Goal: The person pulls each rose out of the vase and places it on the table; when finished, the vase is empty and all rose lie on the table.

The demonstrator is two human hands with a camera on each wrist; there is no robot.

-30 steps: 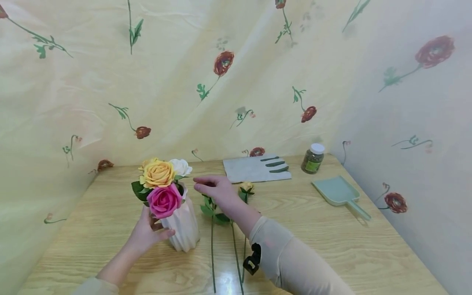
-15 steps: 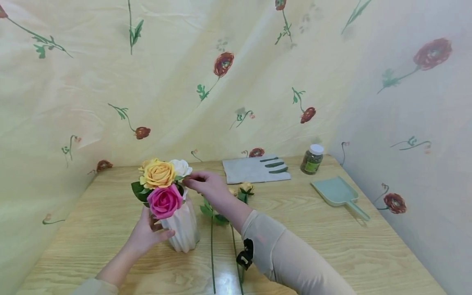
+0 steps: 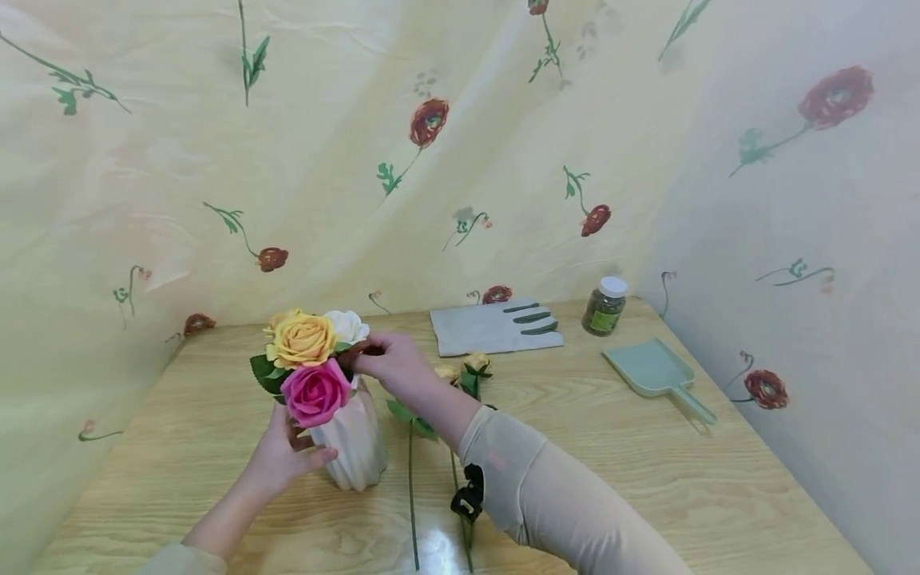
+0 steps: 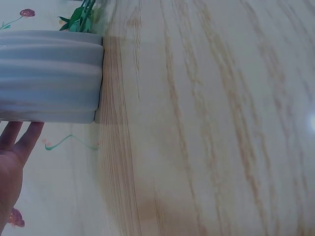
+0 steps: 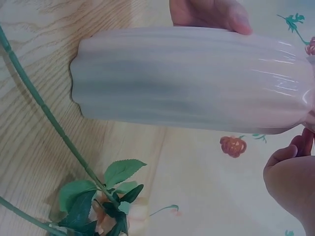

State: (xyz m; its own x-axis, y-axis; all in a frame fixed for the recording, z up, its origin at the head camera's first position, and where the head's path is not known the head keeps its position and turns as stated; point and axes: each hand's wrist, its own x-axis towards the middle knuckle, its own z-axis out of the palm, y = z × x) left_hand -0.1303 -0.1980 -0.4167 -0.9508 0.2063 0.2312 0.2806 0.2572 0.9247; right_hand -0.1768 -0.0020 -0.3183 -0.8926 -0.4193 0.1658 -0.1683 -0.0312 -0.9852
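Observation:
A white ribbed vase [image 3: 354, 447] stands on the table, slightly tilted in the head view. In it are a yellow rose [image 3: 302, 339], a pink rose [image 3: 316, 393] and a white rose [image 3: 348, 327]. My left hand [image 3: 283, 457] holds the vase's left side, thumb in front. In the left wrist view, fingertips of the left hand [image 4: 19, 147] touch the vase wall [image 4: 49, 73]. My right hand [image 3: 395, 366] reaches in at the vase's mouth beside the blooms. The right wrist view shows that hand [image 5: 295, 179] at the rim; its fingertips are mostly hidden.
Loose yellow roses [image 3: 476, 366] with long green stems [image 3: 413, 503] lie right of the vase, partly under my right forearm. Behind them is a grey-white glove [image 3: 481, 329]. A lidded jar [image 3: 604, 307] and a pale green dustpan [image 3: 650, 367] are at the right.
My right hand has moved left from beside the vase, and its fingertips have gone in among the flowers at the mouth. The left hand keeps its hold on the vase.

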